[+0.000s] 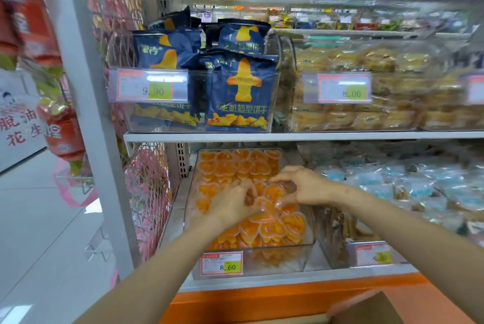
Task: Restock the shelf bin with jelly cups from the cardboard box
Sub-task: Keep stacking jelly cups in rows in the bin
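On the lower shelf in front of you stands the shelf bin, its price tag on the front wall, with jelly cups filling it from front to back. Your left hand and right hand are side by side over the middle of the bin, on top of the cups (the right thumb and fingers arch round one cup; the left hand's hold is unclear). Wrapped snacks lie to the right of the bin. On the shelf above, a bin of biscuit packets stands over the jelly cups, with wrapped cakes to its right. A wire mesh rack hangs left of the shelves. The cardboard box lies below, nearest you.
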Demonstrator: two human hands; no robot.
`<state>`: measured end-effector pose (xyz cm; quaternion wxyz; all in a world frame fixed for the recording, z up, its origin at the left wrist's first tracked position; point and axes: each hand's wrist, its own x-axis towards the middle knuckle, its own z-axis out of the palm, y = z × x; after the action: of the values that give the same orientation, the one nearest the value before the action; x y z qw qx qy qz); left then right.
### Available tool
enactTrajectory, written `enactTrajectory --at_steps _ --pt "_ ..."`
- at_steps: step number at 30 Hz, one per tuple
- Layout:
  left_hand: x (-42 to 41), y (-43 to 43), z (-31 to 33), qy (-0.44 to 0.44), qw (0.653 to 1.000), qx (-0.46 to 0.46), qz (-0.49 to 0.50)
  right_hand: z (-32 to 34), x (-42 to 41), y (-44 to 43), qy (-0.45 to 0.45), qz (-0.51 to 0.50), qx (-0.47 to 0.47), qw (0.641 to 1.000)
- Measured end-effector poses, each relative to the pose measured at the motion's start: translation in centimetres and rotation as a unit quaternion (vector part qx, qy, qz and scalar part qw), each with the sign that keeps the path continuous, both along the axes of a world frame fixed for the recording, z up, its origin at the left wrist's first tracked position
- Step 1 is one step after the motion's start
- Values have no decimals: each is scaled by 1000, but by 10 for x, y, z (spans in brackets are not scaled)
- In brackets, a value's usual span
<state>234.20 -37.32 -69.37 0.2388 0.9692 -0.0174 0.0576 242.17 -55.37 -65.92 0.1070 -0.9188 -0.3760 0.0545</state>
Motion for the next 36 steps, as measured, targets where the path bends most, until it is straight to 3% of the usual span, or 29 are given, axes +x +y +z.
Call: enactTrajectory --at_steps 3,9,13,15,18,21,25,28,36 --pt "-5 -5 -4 1 1000 -17 15 -8 -2 5 -19 -23 29 999" --pt "-8 -9 -2 3 996 -78 29 -5 -1 6 30 -39 57 997" --pt "-11 5 7 -17 986 -147 82 -6 -5 8 -108 -75 -34 991" --pt "-15 15 12 -22 983 -153 103 -3 -6 8 -120 -81 -56 988" --pt "-19 26 14 -21 981 -152 118 8 -1 3 -77 -58 -40 995" --pt "-19 29 12 2 981 -155 120 13 4 0 13 57 -43 997" --pt "-13 31 6 28 981 -150 120 10 1 7 -57 133 -131 981" --pt "-10 31 3 32 981 -144 127 9 3 12 -75 132 -150 977" --pt "-12 32 2 16 977 -162 137 8 10 21 -9 92 -93 991"
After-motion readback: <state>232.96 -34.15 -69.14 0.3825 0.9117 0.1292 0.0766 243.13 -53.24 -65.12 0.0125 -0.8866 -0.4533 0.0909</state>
